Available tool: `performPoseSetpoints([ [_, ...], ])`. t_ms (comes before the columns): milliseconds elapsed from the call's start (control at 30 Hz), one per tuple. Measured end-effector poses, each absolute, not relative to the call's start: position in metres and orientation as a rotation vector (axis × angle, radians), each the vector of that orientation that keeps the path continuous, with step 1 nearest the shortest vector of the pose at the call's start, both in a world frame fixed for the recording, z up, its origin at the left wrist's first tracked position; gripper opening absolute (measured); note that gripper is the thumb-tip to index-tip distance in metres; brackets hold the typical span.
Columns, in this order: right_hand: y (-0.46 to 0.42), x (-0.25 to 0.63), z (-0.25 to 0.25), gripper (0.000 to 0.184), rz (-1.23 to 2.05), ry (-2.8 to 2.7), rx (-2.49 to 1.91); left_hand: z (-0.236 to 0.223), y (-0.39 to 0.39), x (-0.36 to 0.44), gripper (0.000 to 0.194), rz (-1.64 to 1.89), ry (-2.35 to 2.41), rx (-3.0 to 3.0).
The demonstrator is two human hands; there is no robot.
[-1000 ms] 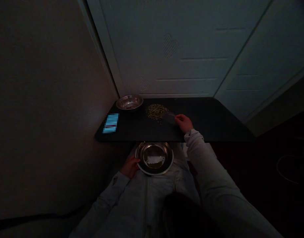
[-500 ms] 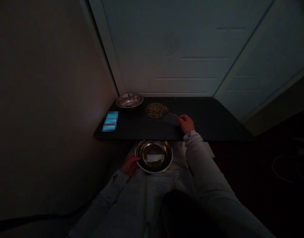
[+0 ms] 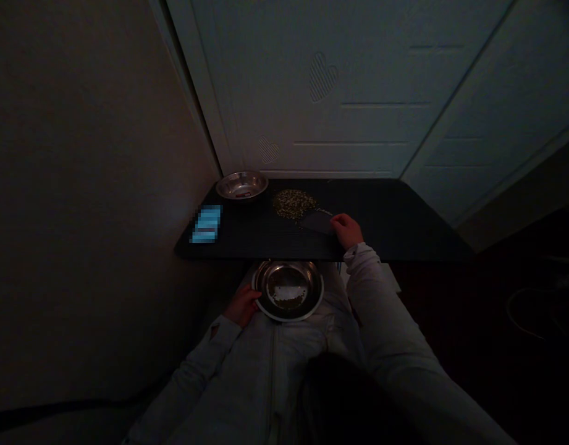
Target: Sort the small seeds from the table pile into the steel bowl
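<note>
My right hand point(image 3: 348, 230) pinches the near end of a thin, dark, flat piece point(image 3: 317, 223), perhaps a scraper, lying low over the tabletop. Its far end reaches the lower right of a pile of small pale and greenish grains or seeds point(image 3: 293, 203). A short line of pale grains point(image 3: 324, 211) shows along its back edge. On my lap rests a round metal bowl point(image 3: 315, 290) with some greenish grains in the bottom. My left hand point(image 3: 242, 305) grips this bowl's left rim, with the fingers partly hidden beneath it.
A dark table point(image 3: 381, 241) stands before me against a pale panelled door or cabinet point(image 3: 358, 74). A second metal bowl point(image 3: 242, 186), with a small reddish item inside, stands at its back left. A phone with a lit, blurred screen point(image 3: 207, 224) lies at the left edge.
The flat piece has shifted slightly in my right hand's grasp, and a line of grains now shows along its back edge. My left hand stays on the bowl.
</note>
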State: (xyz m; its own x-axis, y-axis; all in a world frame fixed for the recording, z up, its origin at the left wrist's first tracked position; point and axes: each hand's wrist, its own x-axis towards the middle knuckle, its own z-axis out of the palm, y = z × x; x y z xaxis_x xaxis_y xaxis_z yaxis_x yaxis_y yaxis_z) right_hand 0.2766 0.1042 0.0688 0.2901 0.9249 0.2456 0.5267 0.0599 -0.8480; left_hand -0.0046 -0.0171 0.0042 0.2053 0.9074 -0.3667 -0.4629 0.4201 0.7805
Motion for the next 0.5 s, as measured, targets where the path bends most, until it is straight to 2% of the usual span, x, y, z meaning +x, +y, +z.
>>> performPoseSetpoints([
  [500, 0.0989, 0.2721, 0.071, 0.016, 0.705, -1.441, -1.451, 0.0042, -0.017, -0.0032, 0.039, 1.044, 0.956, 0.551],
])
